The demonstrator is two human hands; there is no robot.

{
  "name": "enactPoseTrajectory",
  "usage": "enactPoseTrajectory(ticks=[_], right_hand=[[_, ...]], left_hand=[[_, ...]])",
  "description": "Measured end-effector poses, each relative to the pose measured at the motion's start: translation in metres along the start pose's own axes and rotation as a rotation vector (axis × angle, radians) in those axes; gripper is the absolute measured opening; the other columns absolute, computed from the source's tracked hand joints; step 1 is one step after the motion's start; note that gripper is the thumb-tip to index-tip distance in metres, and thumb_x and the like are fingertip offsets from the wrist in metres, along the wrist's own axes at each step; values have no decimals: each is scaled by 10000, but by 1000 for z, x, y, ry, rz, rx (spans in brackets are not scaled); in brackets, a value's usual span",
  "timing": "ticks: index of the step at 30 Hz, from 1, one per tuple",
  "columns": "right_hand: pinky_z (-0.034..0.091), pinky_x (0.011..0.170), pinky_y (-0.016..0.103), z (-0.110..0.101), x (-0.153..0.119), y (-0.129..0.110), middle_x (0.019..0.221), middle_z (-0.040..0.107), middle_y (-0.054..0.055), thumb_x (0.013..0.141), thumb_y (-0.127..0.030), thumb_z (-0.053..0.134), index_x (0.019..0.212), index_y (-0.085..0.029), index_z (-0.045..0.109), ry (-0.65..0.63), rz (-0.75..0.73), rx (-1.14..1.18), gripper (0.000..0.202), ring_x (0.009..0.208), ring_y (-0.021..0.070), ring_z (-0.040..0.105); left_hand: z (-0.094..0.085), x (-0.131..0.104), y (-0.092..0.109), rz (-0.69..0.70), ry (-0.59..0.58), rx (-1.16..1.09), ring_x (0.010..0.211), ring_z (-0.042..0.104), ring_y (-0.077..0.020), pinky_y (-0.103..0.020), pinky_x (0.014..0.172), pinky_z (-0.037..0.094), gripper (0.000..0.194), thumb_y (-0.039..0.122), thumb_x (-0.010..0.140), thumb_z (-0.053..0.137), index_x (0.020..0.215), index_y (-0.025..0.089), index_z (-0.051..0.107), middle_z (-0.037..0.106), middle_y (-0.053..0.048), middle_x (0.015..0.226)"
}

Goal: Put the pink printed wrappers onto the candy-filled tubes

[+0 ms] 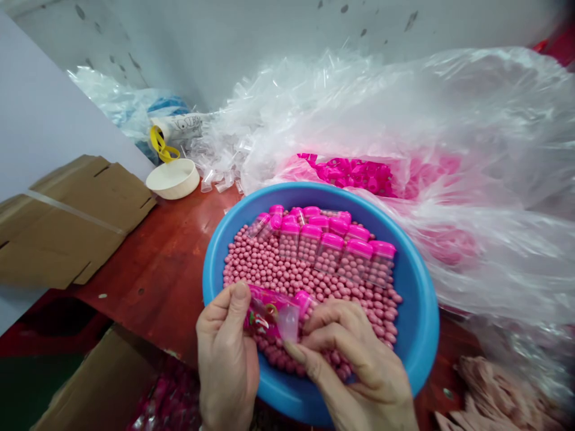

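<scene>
Over the blue basin (426, 317), my left hand (227, 353) is closed on one end of a shiny pink printed plastic pouch (269, 314). At the pouch's clear end, my right hand (359, 359) is closed, its thumb tip by the lower edge. A small pink-capped container (304, 301) shows against the right fingers, which partly hide it and seem to hold it. Loose round pink candies (260, 257) fill the basin beneath both hands. On them, toward the back, lie several clear containers (330, 254) with bright pink caps, full of the same candies.
A large clear plastic bag (449, 108) holding pink caps (354, 173) spreads behind the basin. Clear empty containers (220, 158) are heaped back left, near a white dish (175, 178) and yellow tape roll (162, 143). Flattened cardboard (76, 221) leans left; pink pouches (171, 398) lie below.
</scene>
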State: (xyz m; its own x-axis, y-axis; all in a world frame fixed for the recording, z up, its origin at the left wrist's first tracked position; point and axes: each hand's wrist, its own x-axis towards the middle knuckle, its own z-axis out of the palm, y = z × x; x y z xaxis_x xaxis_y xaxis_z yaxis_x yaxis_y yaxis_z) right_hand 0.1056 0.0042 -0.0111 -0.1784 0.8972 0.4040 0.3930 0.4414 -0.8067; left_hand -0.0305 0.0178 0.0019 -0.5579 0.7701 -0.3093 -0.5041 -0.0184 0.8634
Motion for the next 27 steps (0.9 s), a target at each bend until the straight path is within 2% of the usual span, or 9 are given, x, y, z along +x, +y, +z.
enactPoseTrajectory(ticks=[3, 6, 10, 13, 15, 17, 21, 24, 27], right_hand=[[450, 677, 263, -14, -2, 10, 775, 605, -9, 814, -129, 644, 736, -222, 536, 6, -22, -129, 163, 771, 151, 571], [470, 711, 353, -20, 2, 23, 798, 637, 37, 808, -159, 634, 815, -209, 579, -40, -76, -412, 74, 784, 219, 574], [517, 591, 421, -10, 8, 33, 760, 661, 95, 682, -129, 713, 777, -160, 634, -216, -56, -766, 128, 713, 289, 601], [531, 556, 438, -2, 7, 35, 722, 668, 107, 650, -83, 699, 763, -139, 644, -229, -108, -811, 137, 673, 300, 616], [533, 555, 426, -2, 6, 36, 707, 666, 91, 696, -109, 660, 731, -161, 626, -235, -125, -765, 71, 662, 285, 621], [531, 560, 387, -7, 4, 35, 704, 661, 64, 775, -162, 594, 717, -191, 597, -204, -67, -649, 64, 659, 253, 627], [522, 566, 288, -19, -1, 29, 728, 675, 20, 847, -329, 566, 844, -212, 608, -58, 258, -285, 124, 656, 194, 649], [514, 540, 215, -21, -3, 21, 730, 670, -1, 829, -397, 602, 897, -211, 629, -100, 458, 3, 200, 637, 155, 645], [505, 513, 186, -14, -2, 12, 692, 650, -11, 816, -386, 619, 871, -197, 647, -124, 516, 216, 199, 596, 132, 622]], left_hand=[[-1, 2, 1, 46, 10, -17, 557, 568, -98, -165, 504, 474, 182, 320, 639, 797, 664, 154, 724, 670, -1, 612], [-1, 1, 2, 57, -10, 4, 545, 563, -93, -157, 491, 470, 196, 338, 629, 804, 656, 158, 728, 659, 5, 593], [-1, 0, 1, 58, 22, 32, 522, 528, -78, -156, 498, 473, 217, 336, 571, 836, 634, 159, 728, 611, 30, 551], [-2, 1, 1, 54, 27, 35, 522, 511, -69, -156, 527, 480, 212, 319, 560, 842, 625, 154, 725, 588, 40, 544], [-3, 2, 1, 44, 13, 29, 523, 521, -76, -171, 527, 491, 205, 318, 574, 834, 623, 152, 724, 601, 32, 552], [-3, 2, 1, 29, 2, 24, 521, 537, -85, -190, 527, 505, 201, 315, 586, 826, 627, 148, 721, 620, 22, 562], [-4, 3, 0, 21, 12, 22, 558, 576, -96, -198, 564, 520, 194, 300, 597, 822, 651, 143, 721, 656, 11, 597], [-3, 3, 0, 24, 39, 20, 574, 585, -99, -198, 579, 520, 198, 300, 581, 831, 647, 148, 724, 671, 7, 609], [-3, 3, 0, 29, 45, 33, 569, 568, -93, -191, 582, 508, 193, 302, 575, 834, 641, 156, 726, 656, 17, 599]])
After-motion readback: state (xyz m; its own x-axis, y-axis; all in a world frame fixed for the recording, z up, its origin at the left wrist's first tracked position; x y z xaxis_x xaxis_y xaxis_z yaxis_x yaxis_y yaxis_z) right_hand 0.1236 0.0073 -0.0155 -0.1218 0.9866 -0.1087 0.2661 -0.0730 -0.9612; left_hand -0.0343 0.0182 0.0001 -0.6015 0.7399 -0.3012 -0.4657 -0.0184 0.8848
